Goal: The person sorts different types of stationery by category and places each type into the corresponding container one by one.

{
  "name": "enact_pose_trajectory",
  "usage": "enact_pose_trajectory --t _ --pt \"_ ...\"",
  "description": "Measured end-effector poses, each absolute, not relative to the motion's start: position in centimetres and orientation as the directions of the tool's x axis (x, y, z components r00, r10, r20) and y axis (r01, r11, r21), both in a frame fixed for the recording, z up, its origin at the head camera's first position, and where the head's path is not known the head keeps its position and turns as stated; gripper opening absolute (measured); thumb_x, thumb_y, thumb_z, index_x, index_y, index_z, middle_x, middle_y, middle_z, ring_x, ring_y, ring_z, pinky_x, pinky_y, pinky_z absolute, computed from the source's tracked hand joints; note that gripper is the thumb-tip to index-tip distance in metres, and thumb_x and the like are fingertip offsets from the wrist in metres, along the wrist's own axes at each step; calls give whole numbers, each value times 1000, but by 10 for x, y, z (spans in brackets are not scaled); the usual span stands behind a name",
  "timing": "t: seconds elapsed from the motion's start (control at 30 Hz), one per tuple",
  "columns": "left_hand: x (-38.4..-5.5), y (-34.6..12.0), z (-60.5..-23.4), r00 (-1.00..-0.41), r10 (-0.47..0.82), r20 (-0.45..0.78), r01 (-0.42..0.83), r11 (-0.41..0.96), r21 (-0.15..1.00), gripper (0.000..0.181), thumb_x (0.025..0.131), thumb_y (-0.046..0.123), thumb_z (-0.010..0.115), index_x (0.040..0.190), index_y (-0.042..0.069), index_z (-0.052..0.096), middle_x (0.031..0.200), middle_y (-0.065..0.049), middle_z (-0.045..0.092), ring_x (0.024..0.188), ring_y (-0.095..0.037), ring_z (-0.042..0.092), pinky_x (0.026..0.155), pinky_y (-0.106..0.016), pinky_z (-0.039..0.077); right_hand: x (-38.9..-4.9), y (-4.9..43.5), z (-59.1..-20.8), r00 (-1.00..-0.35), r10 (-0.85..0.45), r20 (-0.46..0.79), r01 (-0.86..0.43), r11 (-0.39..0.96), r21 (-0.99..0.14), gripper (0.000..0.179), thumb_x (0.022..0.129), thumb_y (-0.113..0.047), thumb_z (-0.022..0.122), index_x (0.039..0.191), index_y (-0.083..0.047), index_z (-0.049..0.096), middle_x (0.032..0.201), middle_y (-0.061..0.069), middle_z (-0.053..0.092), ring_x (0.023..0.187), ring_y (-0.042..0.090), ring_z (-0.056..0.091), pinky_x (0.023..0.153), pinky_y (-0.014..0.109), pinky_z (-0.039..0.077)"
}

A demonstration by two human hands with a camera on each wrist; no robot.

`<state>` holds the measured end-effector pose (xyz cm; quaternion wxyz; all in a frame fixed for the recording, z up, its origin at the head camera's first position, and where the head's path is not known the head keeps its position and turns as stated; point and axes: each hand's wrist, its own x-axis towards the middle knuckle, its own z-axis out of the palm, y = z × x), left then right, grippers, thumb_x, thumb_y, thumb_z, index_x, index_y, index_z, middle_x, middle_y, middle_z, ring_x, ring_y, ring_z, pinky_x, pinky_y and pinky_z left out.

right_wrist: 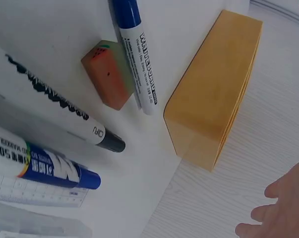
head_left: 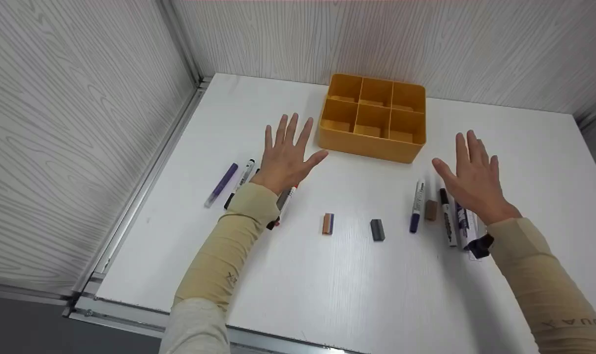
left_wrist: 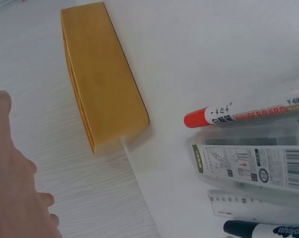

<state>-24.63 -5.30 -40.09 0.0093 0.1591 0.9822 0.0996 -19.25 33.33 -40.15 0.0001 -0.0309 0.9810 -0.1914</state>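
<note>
Left hand (head_left: 287,160) and right hand (head_left: 477,182) both released, fingers straight, thumbs out toward each other. Orange compartment box (head_left: 369,148) on bench (head_left: 347,290), at left hand's two o'clock, right's ten. Purple marker (head_left: 221,185) at left's eight; blue-capped marker (head_left: 417,206) at right's eight.

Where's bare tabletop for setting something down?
Free: the white tabletop between the yellow divided box and the gray block, and from that block toward the near edge. Crowded: around the purple pen beside the left hand, and around the blue-capped marker beside the right hand.
</note>
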Motion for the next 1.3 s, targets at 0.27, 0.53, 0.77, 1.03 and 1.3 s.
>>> enact_pose_trajectory --t 0.27,0.53,0.77,1.03,1.3 --pt "-252 -51 -411 -952 307 9 290 888 358 79 96 73 26 159 33 -1 166 -12 5 155 -31 1 124 -56 0 -204 323 -405 -999 -4 -46 20 860 -509 86 101 -64 24 158 -7 -7 166 18 -13 151 46 -2 119 65 2" --pt "-265 -40 -415 -955 295 -9 267 876 403 74 102 60 32 160 20 7 167 -9 7 154 -28 10 126 -46 12 -219 316 -410 -997 8 -73 50 800 -598 80 103 -57 27 157 0 10 164 25 6 151 45 12 121 61 13" --pt "-281 -17 -416 -936 338 97 350 867 354 59 106 39 42 156 11 27 162 -10 25 148 -25 31 118 -38 35 -231 306 -415 -1000 -18 -22 -1 793 -609 61 106 -36 37 152 3 26 161 26 18 149 43 20 121 58 20" --pt "-290 4 -419 -914 371 162 402 878 259 37 103 14 52 140 7 52 142 -13 53 125 -27 59 101 -32 52 -242 295 -419 -995 2 96 -55 812 -581 41 102 -11 47 134 13 46 141 34 40 128 46 45 109 56 39" --pt "-296 5 -423 -913 344 219 385 904 185 23 94 -9 58 112 0 68 117 -15 67 104 -26 69 89 -32 57 -246 287 -422 -990 -10 138 -85 831 -550 28 99 -4 49 115 17 60 129 34 49 121 45 50 106 54 43"
